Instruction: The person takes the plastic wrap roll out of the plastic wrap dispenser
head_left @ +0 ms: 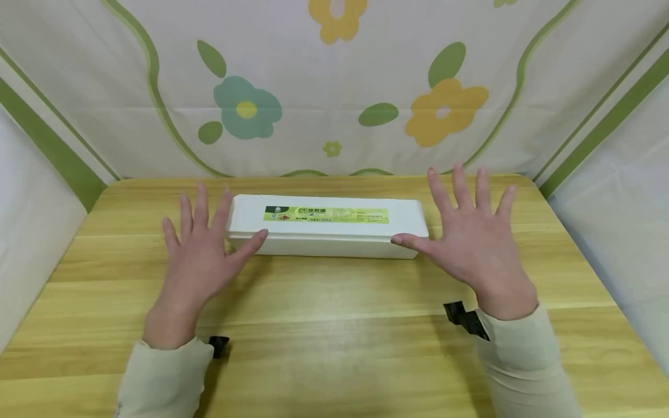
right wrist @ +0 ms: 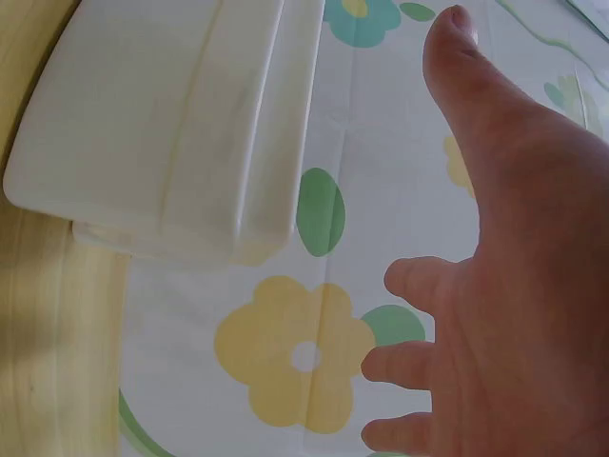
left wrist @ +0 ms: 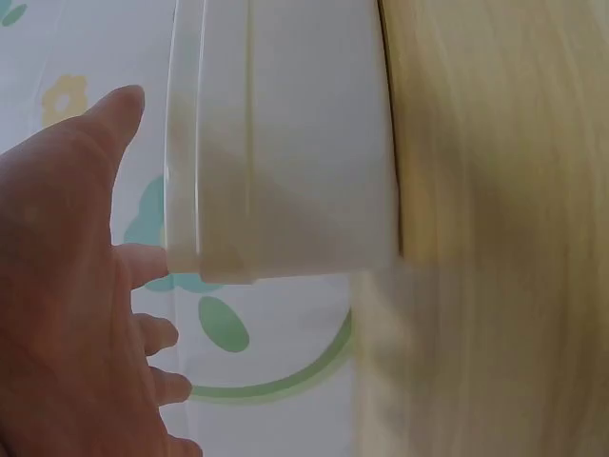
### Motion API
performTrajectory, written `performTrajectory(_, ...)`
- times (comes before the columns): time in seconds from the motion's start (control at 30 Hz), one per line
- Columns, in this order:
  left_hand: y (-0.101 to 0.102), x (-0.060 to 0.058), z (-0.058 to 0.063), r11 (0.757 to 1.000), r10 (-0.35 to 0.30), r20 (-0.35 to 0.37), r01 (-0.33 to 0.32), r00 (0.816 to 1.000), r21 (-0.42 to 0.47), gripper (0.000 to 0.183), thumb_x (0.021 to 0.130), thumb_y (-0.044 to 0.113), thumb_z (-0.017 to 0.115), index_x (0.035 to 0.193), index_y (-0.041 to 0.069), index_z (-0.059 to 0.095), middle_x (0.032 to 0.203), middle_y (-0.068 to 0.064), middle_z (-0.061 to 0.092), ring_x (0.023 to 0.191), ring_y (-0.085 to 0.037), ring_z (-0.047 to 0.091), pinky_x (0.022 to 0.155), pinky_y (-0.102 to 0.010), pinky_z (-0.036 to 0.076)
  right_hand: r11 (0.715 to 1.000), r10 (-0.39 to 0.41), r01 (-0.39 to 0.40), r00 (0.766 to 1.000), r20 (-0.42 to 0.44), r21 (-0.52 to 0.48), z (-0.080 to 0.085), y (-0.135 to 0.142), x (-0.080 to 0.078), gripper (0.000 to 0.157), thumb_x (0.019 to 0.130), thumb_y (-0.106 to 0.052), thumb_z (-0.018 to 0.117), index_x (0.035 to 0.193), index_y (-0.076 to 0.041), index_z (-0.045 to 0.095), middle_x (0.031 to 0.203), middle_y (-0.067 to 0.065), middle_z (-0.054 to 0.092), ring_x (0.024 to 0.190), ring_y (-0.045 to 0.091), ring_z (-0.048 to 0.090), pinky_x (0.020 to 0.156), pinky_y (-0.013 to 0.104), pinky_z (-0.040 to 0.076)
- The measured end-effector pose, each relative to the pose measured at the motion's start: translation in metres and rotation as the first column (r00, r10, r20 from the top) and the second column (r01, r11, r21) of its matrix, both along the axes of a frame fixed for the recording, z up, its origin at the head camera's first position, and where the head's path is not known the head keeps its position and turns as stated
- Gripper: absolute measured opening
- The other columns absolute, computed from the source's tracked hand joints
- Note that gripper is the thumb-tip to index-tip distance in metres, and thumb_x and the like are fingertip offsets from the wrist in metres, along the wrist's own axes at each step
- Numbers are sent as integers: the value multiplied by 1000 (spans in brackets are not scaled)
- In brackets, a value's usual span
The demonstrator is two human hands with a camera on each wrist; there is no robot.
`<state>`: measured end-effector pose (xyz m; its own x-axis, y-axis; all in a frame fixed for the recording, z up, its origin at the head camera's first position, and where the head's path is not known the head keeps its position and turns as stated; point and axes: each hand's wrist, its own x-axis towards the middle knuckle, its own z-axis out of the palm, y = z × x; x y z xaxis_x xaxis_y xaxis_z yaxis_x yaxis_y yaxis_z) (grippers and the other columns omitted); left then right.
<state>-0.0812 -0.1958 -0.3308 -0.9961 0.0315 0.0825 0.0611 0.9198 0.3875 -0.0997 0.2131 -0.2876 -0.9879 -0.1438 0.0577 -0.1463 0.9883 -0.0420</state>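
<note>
A long white plastic-wrap box (head_left: 334,247) with a green and yellow label (head_left: 326,215) lies lengthwise across the table. My left hand (head_left: 201,255), fingers spread, is at the box's left end, its thumb overlapping the front corner in the head view. At the other end is my right hand (head_left: 475,244), also spread wide with the palm down. Both wrist views show a gap between each thumb and the white box (left wrist: 304,143). In the right wrist view the right hand (right wrist: 533,257) holds nothing and stands beside the box (right wrist: 143,124).
The wooden table (head_left: 334,337) has a back edge just behind the box. A white cloth (head_left: 334,69) with printed flowers hangs behind it, and pale cloth sides (head_left: 622,174) flank the table. Small black straps (head_left: 462,319) show at the sleeve cuffs.
</note>
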Motion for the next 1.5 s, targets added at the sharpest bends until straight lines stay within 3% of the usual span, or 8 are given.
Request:
performTrajectory(0.37, -4, -2, -10, 990, -15, 13, 13, 1000, 141, 111, 98, 68, 66, 175, 15, 5, 180, -21, -12, 163, -58, -4, 123, -83, -1, 998, 22, -19, 999, 37, -62, -7, -5, 0, 120, 85, -97, 49, 175, -31, 5, 182, 19, 2, 165, 53, -4, 122, 83, -4)
performTrajectory(0.57, -13, -9, -17, 961, -30, 68, 10, 997, 275, 124, 93, 60, 79, 174, 16, -3, 180, -17, -14, 164, -57, -2, 121, -83, 15, 998, 46, -43, 997, 55, -56, -10, -10, -3, 122, 83, -101, 42, 175, -30, 4, 182, 19, 2, 166, 52, 0, 124, 81, 0)
performTrajectory(0.67, -20, -12, -21, 933, -51, 90, 16, 995, 359, 129, 91, 53, 85, 174, 18, -7, 181, -15, -12, 166, -52, -1, 124, -80, 16, 996, 56, -50, 995, 85, -67, -12, -12, -5, 123, 83, -102, 40, 175, -29, 4, 182, 19, 1, 167, 50, 0, 125, 80, 3)
performTrajectory(0.97, -36, -25, -36, 794, -129, 193, -15, 973, 608, 140, 84, 30, 96, 172, 34, -12, 182, 0, -3, 165, -44, 21, 125, -67, 32, 990, 92, -70, 980, 174, -126, -22, -19, -10, 126, 79, -104, 44, 175, -30, 8, 182, 18, 5, 167, 47, 5, 126, 77, 15)
performTrajectory(1.1, -45, -35, -35, 769, -181, 207, 8, 962, 639, 136, 83, 24, 96, 173, 38, -5, 183, 3, 5, 163, -36, 27, 117, -37, 45, 989, 106, -86, 980, 166, -122, -25, -21, -11, 125, 80, -102, 48, 175, -31, 9, 182, 18, 7, 166, 48, 9, 124, 77, 20)
performTrajectory(1.2, -51, -41, -34, 721, -240, 223, 20, 945, 692, 132, 84, 18, 95, 174, 35, 1, 182, 5, 11, 155, -31, 35, 98, -19, 51, 988, 113, -95, 982, 153, -120, -26, -20, -12, 123, 81, -100, 50, 175, -31, 10, 181, 19, 8, 166, 49, 12, 123, 78, 23)
performTrajectory(1.33, -57, -48, -41, 657, -314, 239, 28, 919, 753, 121, 83, 11, 95, 174, 30, 17, 176, -1, 27, 140, -25, 46, 95, -19, 57, 988, 114, -97, 983, 146, -120, -25, -19, -12, 121, 83, -98, 50, 175, -31, 10, 181, 20, 8, 165, 50, 13, 121, 79, 26)
performTrajectory(1.5, -60, -54, -49, 653, -332, 241, 39, 912, 756, 107, 84, 11, 94, 170, 28, 33, 167, -5, 43, 135, -20, 50, 98, -20, 55, 987, 118, -101, 983, 142, -123, -25, -19, -14, 117, 87, -93, 55, 175, -29, 11, 181, 21, 9, 164, 51, 16, 121, 78, 29)
